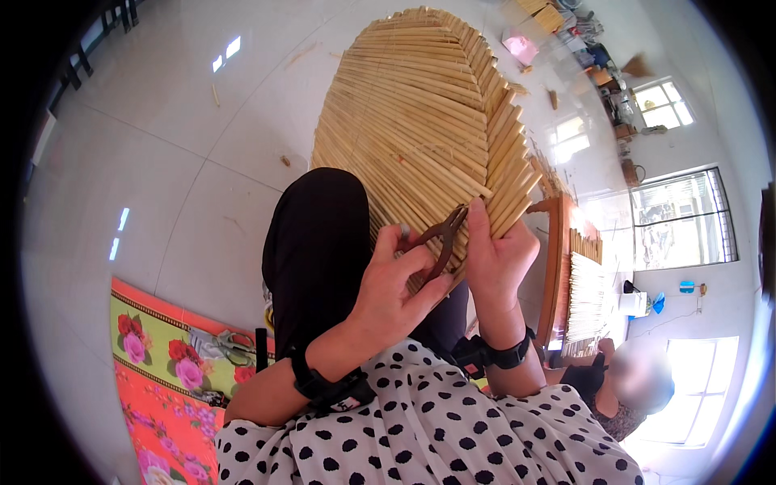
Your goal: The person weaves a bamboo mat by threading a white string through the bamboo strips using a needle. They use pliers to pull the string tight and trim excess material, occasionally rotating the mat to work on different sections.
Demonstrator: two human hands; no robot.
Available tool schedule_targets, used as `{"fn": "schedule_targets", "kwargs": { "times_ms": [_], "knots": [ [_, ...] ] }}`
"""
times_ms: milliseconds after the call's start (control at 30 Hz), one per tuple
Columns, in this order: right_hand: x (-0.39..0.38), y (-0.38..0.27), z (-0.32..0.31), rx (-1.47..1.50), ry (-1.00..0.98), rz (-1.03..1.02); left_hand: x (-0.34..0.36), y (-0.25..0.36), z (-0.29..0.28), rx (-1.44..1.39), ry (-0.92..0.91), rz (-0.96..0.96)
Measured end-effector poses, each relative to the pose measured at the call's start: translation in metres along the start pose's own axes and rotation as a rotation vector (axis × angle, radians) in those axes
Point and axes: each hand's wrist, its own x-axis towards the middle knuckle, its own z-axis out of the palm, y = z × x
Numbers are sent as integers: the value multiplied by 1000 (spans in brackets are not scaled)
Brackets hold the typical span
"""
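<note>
A long panel of straw-coloured reed sticks (404, 121), bound side by side, stretches away from my lap. A second row of slanted sticks runs along its right border. My left hand (392, 283) is closed around the handles of rusty brown pliers (444, 232). Their jaws meet the near right edge of the panel, close to my right thumb. My right hand (499, 250) pinches that same edge, thumb on top of the stick ends and fingers curled beneath. What exactly the jaws bite on is too small to make out.
Floral cloth (166, 356) lies at the lower left, with scissors (234, 347) on it. To the right, a wooden frame (558, 267) stands beside another stick panel (584, 299) and a seated person (618, 380). Assorted items line the far right wall.
</note>
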Motion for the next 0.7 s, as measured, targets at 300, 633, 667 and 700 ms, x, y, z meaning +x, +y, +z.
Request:
{"fn": "schedule_targets", "kwargs": {
  "times_ms": [300,633,667,700],
  "knots": [
    [-1,-7,-3,27,-40,50,6,4,10,-27,33,-6],
    [0,-8,1,-19,2,40,6,0,21,12,86,100],
    [1,-10,1,-33,-3,48,7,1,21,32,99,119],
    [1,-11,1,-47,-9,56,8,2,20,51,112,138]
  ]
}}
